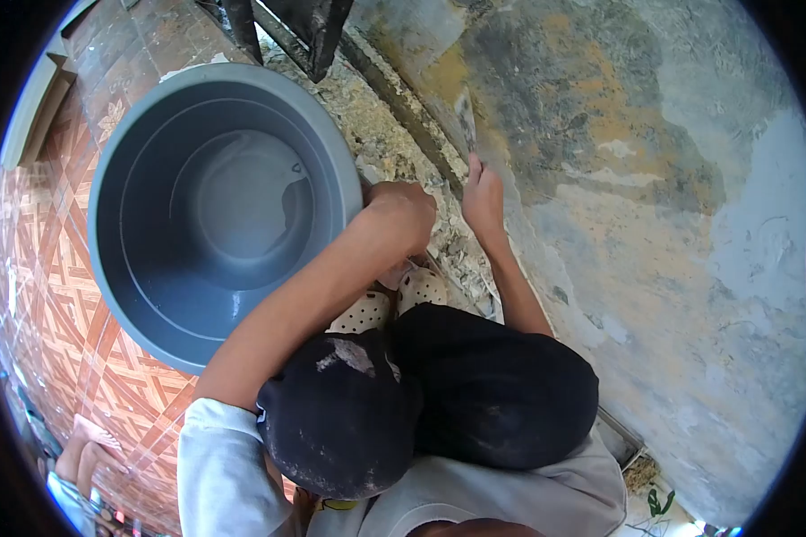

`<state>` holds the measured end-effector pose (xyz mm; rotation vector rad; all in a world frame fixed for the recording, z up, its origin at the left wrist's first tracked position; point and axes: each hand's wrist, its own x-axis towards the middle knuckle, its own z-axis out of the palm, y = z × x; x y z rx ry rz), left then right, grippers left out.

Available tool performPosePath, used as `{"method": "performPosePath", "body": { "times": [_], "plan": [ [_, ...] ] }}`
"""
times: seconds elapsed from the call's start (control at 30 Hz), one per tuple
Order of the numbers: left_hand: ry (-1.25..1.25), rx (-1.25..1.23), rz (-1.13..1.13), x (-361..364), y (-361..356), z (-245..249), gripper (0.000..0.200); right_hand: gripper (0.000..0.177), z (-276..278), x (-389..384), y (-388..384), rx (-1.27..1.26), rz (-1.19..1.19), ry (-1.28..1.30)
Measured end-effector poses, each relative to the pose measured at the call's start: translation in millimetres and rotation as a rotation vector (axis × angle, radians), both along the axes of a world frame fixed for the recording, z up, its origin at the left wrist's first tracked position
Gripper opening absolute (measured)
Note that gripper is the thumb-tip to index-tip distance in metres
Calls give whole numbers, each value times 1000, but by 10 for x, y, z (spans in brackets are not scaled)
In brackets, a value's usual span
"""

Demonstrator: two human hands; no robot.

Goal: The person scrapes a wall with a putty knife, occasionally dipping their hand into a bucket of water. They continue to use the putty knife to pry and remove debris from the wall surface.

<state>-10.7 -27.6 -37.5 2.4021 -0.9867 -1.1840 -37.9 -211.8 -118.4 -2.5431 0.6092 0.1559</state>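
Observation:
My right hand point(484, 195) is closed around the handle end of a scraper point(467, 121), whose flat blade lies against the stained, patchy wall point(618, 233). Beside the large grey tub point(345, 161), my left hand point(405, 213) is bent down near its right rim. The fingers of that hand are hidden behind its wrist and back, so what it holds, if anything, does not show. A little water and a darker patch lie at the bottom of the tub.
Crumbled rubble point(376, 130) runs along the wall's foot. A dark metal frame point(318, 36) stands at the top. Patterned tiles point(63, 268) cover the floor at left. Another person's bare foot point(94, 432) shows at lower left. My speckled shoes point(421, 288) are beneath me.

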Motion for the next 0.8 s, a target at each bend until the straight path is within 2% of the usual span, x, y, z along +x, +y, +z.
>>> {"method": "performPosePath", "body": {
  "times": [0.03,0.13,0.23,0.27,0.37,0.47,0.57,0.67,0.77,0.8],
  "plan": [
    [5,-13,0,10,23,33,17,48,56,84,4,3,4,57],
    [-22,-28,20,50,28,10,15,49,-265,-334,10,24,-70,-212],
    [-7,-7,41,-2,4,-26,15,50,-322,-276,-14,18,-61,-162],
    [-10,3,45,14,3,-5,16,51,-372,-168,-99,69,-72,-28],
    [17,1,27,38,22,48,16,51,-286,-119,-50,72,-72,-60],
    [-6,23,21,31,10,-8,17,51,-276,-275,-48,212,-194,-29],
    [29,49,41,39,-5,29,18,56,-459,-37,-121,144,-35,-156],
    [-4,5,42,33,15,-1,19,66,-147,-63,-130,895,-330,135],
    [23,37,20,48,5,25,19,76,19,-202,-15,1284,-387,122],
    [19,37,20,49,4,18,19,77,51,-195,-12,1274,-378,131]
  ]
}}
